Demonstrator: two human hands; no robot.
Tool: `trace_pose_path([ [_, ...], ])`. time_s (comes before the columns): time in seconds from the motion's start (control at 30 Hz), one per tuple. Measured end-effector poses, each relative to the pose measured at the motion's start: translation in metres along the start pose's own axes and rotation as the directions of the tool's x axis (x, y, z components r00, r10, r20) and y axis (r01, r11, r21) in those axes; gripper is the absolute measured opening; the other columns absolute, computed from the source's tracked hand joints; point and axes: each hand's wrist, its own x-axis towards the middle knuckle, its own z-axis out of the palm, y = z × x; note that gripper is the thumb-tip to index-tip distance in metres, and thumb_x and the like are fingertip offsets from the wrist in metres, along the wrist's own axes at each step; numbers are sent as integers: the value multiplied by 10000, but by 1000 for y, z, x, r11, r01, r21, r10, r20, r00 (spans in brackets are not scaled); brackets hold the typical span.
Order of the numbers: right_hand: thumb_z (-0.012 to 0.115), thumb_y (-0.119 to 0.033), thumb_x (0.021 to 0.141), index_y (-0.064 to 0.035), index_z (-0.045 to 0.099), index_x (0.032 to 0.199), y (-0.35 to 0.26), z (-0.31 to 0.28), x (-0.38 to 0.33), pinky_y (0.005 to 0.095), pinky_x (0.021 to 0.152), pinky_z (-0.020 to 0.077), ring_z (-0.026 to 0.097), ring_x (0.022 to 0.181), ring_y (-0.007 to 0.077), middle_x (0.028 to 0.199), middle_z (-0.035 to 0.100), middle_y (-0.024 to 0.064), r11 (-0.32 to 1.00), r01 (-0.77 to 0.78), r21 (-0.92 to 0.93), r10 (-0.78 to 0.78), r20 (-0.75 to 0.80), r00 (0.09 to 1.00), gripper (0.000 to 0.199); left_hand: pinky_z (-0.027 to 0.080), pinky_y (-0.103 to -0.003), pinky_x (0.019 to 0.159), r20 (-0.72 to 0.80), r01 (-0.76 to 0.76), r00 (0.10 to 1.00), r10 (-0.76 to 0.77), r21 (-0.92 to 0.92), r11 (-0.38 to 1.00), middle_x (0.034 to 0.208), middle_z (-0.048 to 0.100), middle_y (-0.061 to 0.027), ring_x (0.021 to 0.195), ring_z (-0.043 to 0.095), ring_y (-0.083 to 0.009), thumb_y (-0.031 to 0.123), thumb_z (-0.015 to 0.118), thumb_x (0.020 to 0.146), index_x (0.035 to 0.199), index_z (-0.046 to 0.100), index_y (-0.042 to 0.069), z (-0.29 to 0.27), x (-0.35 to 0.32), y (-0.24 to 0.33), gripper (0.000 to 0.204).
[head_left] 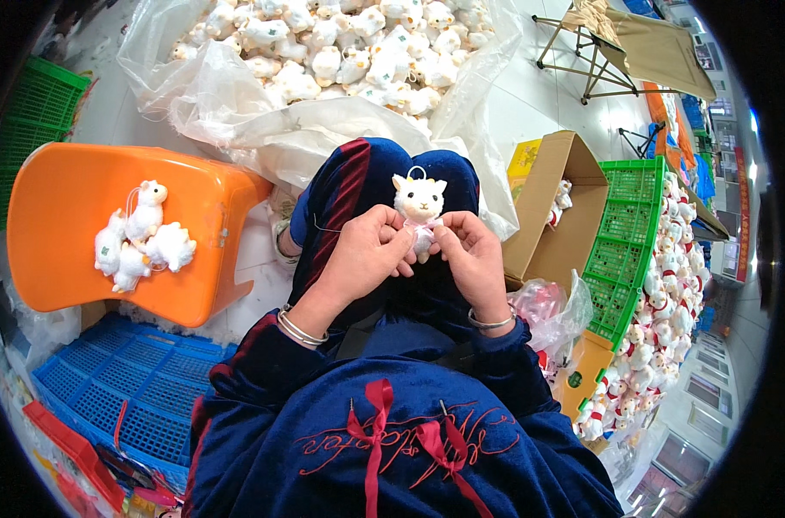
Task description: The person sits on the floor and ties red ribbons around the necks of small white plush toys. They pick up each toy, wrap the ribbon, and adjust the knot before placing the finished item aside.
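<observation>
Above my lap I hold a small white plush toy [418,200] upright, its front turned up at me. It has tiny horns, a cream muzzle and a hanging loop at the top of its head. My left hand [371,249] pinches a pink ribbon [422,233] at the toy's neck from the left side. From the other side my right hand [472,250] grips the same ribbon and the toy's body. The fingers of both hands are closed around the neck, and the thumbs hide part of the ribbon.
A clear plastic bag [228,108] full of white plush toys lies ahead. On my left, an orange stool [64,207] bears several toys, above a blue crate [125,380]. To my right are a cardboard box [552,207] and a green crate [621,233] beside many toys with red ribbons.
</observation>
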Motion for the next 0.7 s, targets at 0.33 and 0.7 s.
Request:
trace_pose_path([
  [0.33, 639, -55, 993, 54, 647, 1060, 6, 5, 2, 236, 693, 536, 649, 779, 77, 916, 693, 38, 999, 47, -26, -47, -20, 999, 128, 541, -233, 531, -66, -23, 997, 26, 47, 999, 784, 706, -108, 610, 674, -115, 130, 614, 1012, 1013, 551, -12, 7, 1, 0, 156],
  [0.7, 639, -65, 1001, 18, 619, 953, 18, 10, 1, 248, 633, 505, 612, 718, 74, 811, 662, 36, 983, 136, -122, -148, -98, 984, 98, 544, -264, 509, -162, -196, 965, 207, 81, 977, 738, 693, -107, 590, 669, -114, 86, 596, 1020, 953, 519, -16, 17, 0, -12, 144],
])
